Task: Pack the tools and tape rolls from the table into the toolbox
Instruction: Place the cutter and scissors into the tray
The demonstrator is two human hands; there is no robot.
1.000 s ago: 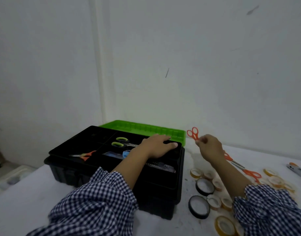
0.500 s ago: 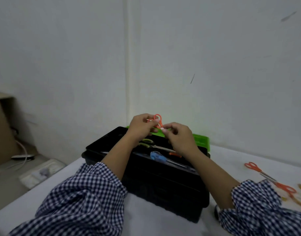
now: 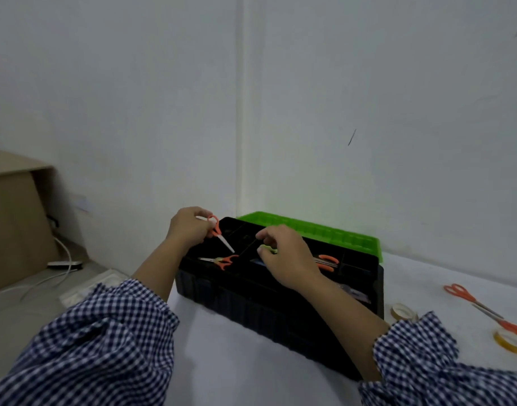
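1. Left hand (image 3: 190, 228): grip closed on small orange scissors (image 3: 217, 231), held by the handle loops over the far-left part of the black toolbox (image 3: 280, 303).
2. Scissors blades point down and toward the right, into the tray, just above another orange pair (image 3: 222, 260) already lying there.
3. Right hand (image 3: 283, 256): fingers curled above the middle of the tray; cannot tell if grasping anything, though a bit of green peeks out below.
4. Left hand nearer the drop spot; probably only lower and let go.
5. Still out on the desk (image 3: 236, 361): long orange scissors (image 3: 474, 303) and tape rolls (image 3: 402, 312), off to the right.
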